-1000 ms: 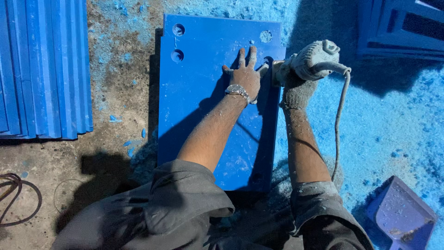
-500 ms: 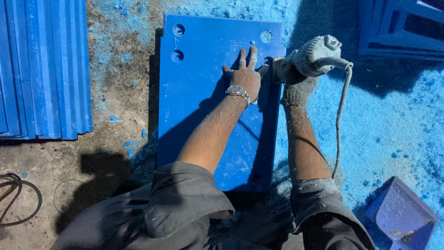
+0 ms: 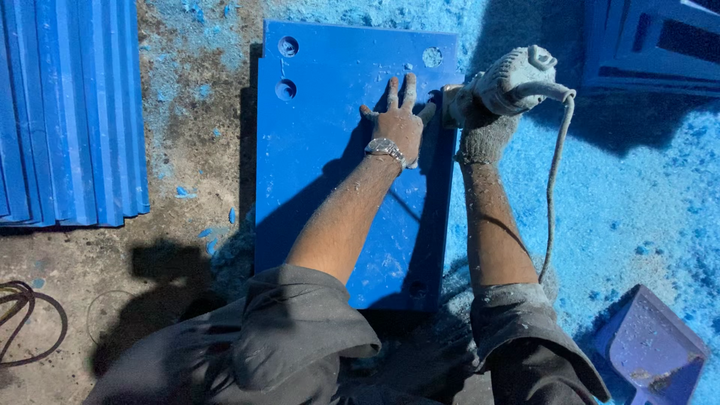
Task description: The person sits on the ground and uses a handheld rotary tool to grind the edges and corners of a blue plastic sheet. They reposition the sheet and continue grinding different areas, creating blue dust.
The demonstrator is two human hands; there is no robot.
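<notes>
Lying flat on the dusty floor (image 3: 187, 225), a blue plastic panel (image 3: 322, 187) with round holes near its far corners, over another blue sheet of the same kind. Stacked to the left, more blue sheets (image 3: 67, 112) on edge. Spread thick to the right, blue shavings (image 3: 637, 195) (finer dust on both forearms too). Farther right, low in view, a purple dustpan (image 3: 649, 349); at the left edge, a loop of dark cable (image 3: 30, 322).

Pressing down on the panel near its right edge, the left hand (image 3: 397, 124), fingers spread and flat, a metal wristwatch (image 3: 386, 148) at the wrist. Wrapped tight around a grey handheld power tool (image 3: 510, 82), the right hand (image 3: 480, 124) in a dusty glove, fingers closed on the body. Tool head touching the panel's right edge just beside the left fingertips; grey cord (image 3: 555, 172) trailing down toward the knee.
</notes>
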